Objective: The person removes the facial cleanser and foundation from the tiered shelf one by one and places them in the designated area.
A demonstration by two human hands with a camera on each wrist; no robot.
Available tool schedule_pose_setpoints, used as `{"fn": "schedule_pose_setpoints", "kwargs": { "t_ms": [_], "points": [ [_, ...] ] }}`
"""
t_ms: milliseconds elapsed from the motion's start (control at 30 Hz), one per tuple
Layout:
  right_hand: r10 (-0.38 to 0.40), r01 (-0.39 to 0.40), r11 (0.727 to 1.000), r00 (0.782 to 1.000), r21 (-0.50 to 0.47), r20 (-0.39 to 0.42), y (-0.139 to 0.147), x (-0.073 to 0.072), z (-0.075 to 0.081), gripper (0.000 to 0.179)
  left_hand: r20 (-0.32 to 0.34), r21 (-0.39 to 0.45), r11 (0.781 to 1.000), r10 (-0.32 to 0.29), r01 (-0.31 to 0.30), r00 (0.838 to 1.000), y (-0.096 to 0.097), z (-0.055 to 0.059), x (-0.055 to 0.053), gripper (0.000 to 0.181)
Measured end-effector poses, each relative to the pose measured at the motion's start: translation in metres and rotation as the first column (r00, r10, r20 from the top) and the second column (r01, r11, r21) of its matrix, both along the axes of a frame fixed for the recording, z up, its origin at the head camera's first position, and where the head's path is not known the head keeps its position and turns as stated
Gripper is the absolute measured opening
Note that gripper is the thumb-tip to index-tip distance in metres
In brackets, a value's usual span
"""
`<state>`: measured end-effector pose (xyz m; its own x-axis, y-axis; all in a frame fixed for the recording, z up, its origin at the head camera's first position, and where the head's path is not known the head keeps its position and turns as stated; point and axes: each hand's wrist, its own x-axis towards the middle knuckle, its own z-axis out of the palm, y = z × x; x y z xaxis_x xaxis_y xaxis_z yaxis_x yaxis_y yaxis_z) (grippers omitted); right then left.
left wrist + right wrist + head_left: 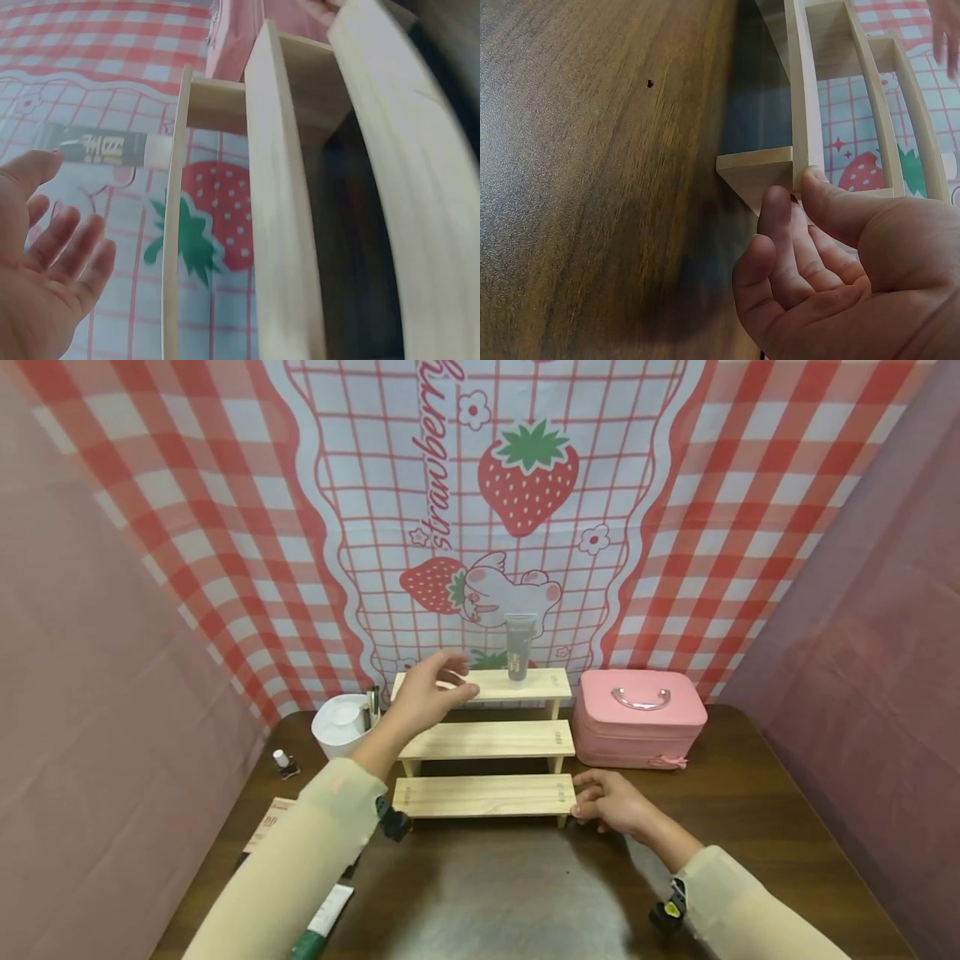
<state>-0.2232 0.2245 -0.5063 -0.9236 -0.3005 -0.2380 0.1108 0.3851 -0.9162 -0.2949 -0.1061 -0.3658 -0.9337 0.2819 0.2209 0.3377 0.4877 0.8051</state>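
A three-step wooden display rack (487,740) stands on the brown table. On its top step, right of the middle, a grey squeeze tube (518,650) with a pale cap stands upright on its cap. Over the left part of that step is my left hand (429,692), holding nothing, its fingers spread and loosely bent; in the left wrist view its thumb overlaps the tube (101,146). My right hand (617,803) pinches the right end of the lowest step, the thumb on top and the index finger (775,217) below the board's edge.
Right of the rack sits a pink case (640,724) with a silver handle. To the left are a white round container (336,732) holding cosmetics and a small white-capped bottle (285,765). A beige package (272,820) and a green-and-white tube (324,920) lie near my left sleeve.
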Motion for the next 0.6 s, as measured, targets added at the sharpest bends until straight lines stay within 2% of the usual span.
{"fn": "schedule_pose_setpoints", "kwargs": {
  "t_ms": [133,267,433,600],
  "points": [
    [-0.001,0.001,1.0,1.0,-0.001,0.002,0.0,-0.001,0.0,0.054,0.002,0.016,1.0,0.005,-0.005,1.0,0.027,0.004,-0.02,0.059],
    [0.005,-0.005,1.0,1.0,-0.004,-0.003,0.001,-0.001,0.0,0.055,-0.008,0.049,0.999,0.01,-0.01,1.0,0.047,0.005,-0.033,0.06],
    [0.011,-0.011,1.0,1.0,-0.008,-0.009,0.002,0.0,-0.001,0.056,-0.009,0.07,0.997,0.03,-0.03,1.0,0.065,0.002,-0.04,0.061],
    [0.008,-0.008,1.0,1.0,-0.01,-0.005,0.002,0.0,-0.001,0.055,-0.004,0.063,0.995,0.074,-0.073,0.997,0.074,-0.002,-0.042,0.056]
  ]
}}
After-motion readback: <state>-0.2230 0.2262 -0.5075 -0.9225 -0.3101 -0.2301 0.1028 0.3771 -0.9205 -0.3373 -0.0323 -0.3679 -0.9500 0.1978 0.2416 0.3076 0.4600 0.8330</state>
